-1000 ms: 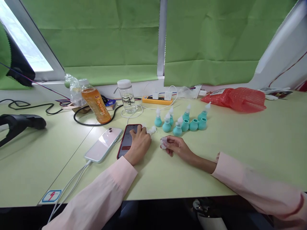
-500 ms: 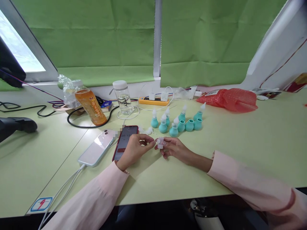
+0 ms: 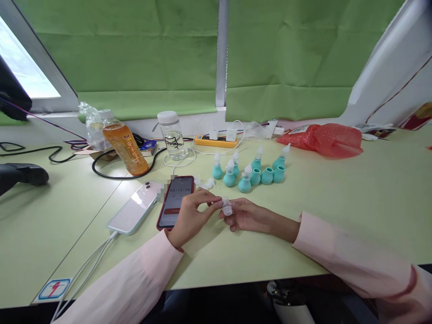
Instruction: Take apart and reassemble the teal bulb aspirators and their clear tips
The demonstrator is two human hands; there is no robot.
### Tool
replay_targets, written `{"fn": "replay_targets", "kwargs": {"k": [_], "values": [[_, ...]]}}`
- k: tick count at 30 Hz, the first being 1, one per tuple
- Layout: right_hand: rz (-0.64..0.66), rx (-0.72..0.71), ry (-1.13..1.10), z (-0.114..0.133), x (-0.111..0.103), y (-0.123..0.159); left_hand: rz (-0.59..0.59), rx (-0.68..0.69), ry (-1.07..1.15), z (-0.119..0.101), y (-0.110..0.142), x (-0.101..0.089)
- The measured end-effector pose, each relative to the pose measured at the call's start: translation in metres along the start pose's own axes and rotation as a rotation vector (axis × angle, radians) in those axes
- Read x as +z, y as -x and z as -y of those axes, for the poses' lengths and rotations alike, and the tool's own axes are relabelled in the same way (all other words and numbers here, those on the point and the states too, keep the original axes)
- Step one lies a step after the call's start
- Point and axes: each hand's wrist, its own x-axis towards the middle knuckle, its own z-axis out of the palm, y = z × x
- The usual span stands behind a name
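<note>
Above the table's near half, my right hand grips a small translucent plastic nozzle piece, its cup-like end facing down toward me. From the other side, my left hand pinches the top edge of the same piece between thumb and forefinger. Beyond the hands stand several teal squeeze bulbs fitted with clear pointed tips, among them a tipped bulb. Three bulbs beside them have bare round mouths, one being an open bulb. White plastic scraps lie just behind my left hand.
A dark phone showing a timer and a pale phone with white cables lie left of my hands. Behind them stand an orange drink bottle and a clear bottle. A power strip and red bubble wrap line the back.
The translucent piece has turned between my fingers, so its rounded cup end now shows. My left fingertips have moved slightly right onto its edge. The bulbs have stayed in place.
</note>
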Motion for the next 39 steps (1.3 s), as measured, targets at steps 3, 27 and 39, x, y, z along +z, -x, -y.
{"fn": "replay_targets", "kwargs": {"k": [3,27,39], "values": [[-0.001,0.021,-0.038,0.001,0.002,0.001,-0.029,0.117,-0.081,0.003,0.002,0.002],[-0.048,0.002,-0.121,0.000,0.000,0.000,0.157,0.262,-0.215,-0.003,0.010,0.001],[-0.009,0.003,0.017,0.001,0.006,0.001,0.279,-0.345,0.298,-0.009,-0.001,-0.002]]}}
